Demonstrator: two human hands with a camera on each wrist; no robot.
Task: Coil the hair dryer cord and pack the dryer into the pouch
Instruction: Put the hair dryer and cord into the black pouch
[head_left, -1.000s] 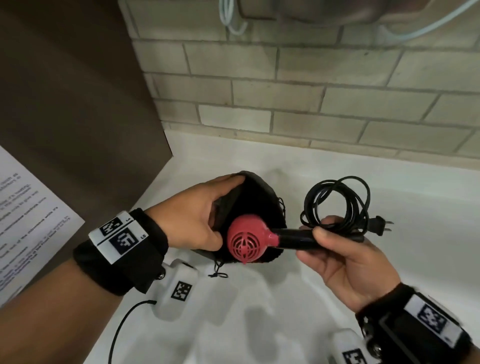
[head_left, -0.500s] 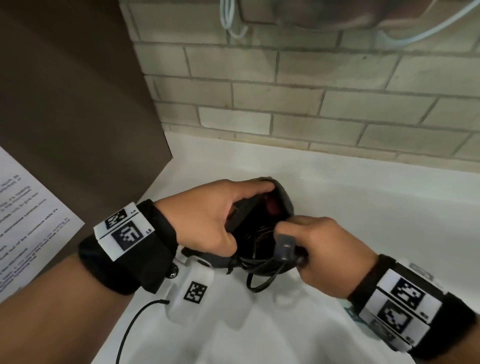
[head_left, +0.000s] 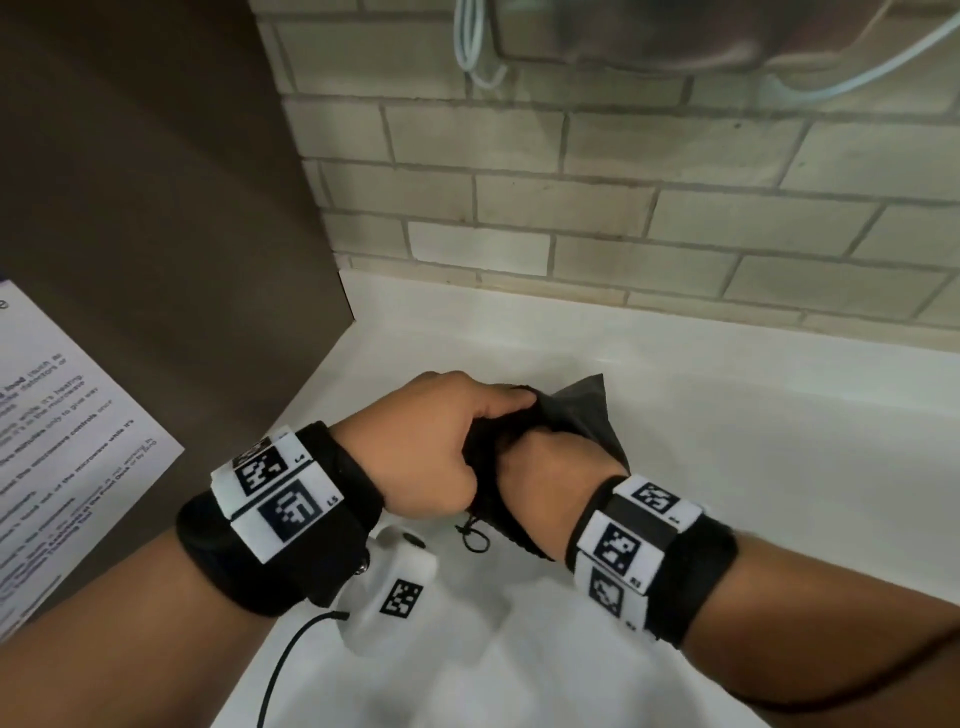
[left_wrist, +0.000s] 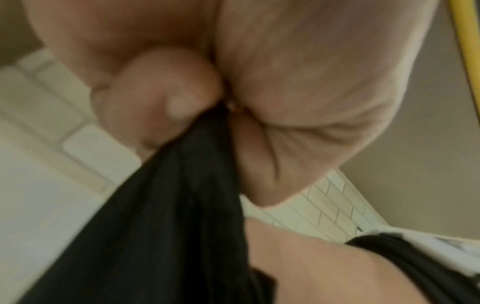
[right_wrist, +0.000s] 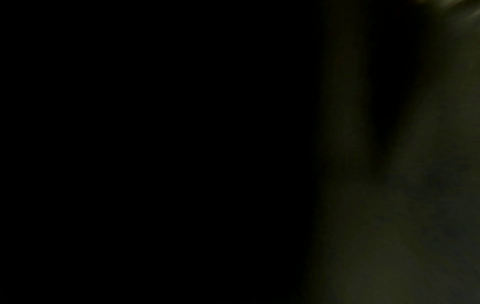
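Holding: our left hand (head_left: 441, 447) has its fingers curled tight on the rim of the black pouch (head_left: 587, 410), pinching the cloth; the left wrist view shows the fabric bunched between thumb and fingers.
Reaching: our right hand (head_left: 558, 470) is sunk past the knuckles into the pouch mouth, so we cannot tell how its fingers lie or what they hold; the right wrist view is nearly black.
Dryer and cord: neither shows anywhere, so we judge both are inside the pouch, which sits just above the white counter (head_left: 753, 415).
Risk, snag: drawing our right hand out could drag a loop of cord with it, undoing the coil.
Risk, slip: if our left pinch loosens, the rim may fold shut on our wrist.
Risk, drawstring: the dangling drawstring (head_left: 475, 538) could catch on a wristband.
Count: two hands, one pouch, one drawstring end, two wristbands, one printed sheet (head_left: 62, 467).
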